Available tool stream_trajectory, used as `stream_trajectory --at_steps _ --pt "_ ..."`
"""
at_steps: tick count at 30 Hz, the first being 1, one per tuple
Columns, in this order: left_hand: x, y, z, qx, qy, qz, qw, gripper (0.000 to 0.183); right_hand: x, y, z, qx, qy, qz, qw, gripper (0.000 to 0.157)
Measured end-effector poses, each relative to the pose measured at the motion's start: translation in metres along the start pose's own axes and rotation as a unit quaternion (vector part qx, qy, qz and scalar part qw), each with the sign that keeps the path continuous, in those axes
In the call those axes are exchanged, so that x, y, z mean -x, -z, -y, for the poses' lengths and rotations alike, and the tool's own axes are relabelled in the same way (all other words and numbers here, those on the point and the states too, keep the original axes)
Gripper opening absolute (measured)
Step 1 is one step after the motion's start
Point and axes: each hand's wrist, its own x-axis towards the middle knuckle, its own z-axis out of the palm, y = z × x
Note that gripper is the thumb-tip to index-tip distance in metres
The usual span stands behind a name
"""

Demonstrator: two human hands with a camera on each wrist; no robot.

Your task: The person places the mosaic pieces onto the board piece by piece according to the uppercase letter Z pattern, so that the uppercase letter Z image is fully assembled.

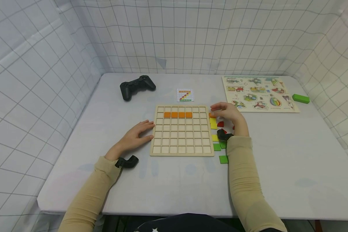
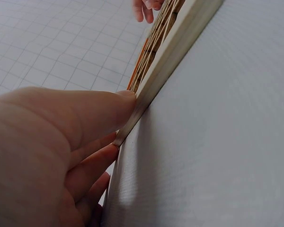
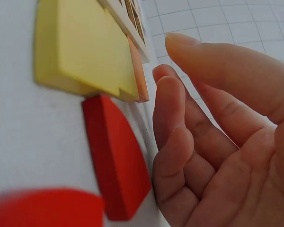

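Note:
A wooden grid board (image 1: 182, 133) lies flat on the table, a row of several orange square tiles (image 1: 174, 115) set near its far side. At the board's left edge rests my left hand (image 1: 137, 134), thumb and fingertips touching the rim, fingers fairly straight. My right hand (image 1: 228, 112) hovers by the far right corner with fingers loosely bent. In the right wrist view, nothing sits between its thumb and fingers. Close to those fingertips are an orange tile (image 3: 138, 75), a yellow tile (image 3: 90, 47) and a red curved piece (image 3: 114, 156). The right forearm partly hides the loose pieces.
Green tiles (image 1: 223, 159) lie by the board's near right corner. Beyond the board is a small pattern card (image 1: 185, 95). A black game controller (image 1: 137, 87) sits back left. At back right are a picture puzzle board (image 1: 259, 106) and a green block (image 1: 301, 98).

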Motion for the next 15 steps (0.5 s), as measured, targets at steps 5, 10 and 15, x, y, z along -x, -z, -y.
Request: stream_trajectory --at_steps 5,10,15 --pt "-0.0004 0.0001 0.0003 0.002 -0.002 0.001 1.0000 0.053 -0.0017 0.0003 -0.0024 -0.002 0.010 0.002 1.000 0.045" --pt "-0.0005 0.0001 0.0004 -0.002 -0.001 0.002 1.0000 0.053 -0.0026 0.0016 -0.0053 -0.002 0.020 0.016 1.000 0.046" --pt "-0.0006 0.0000 0.0009 -0.005 0.001 0.002 1.0000 0.053 0.0019 0.0034 -0.0019 -0.008 0.018 0.033 0.999 0.047"
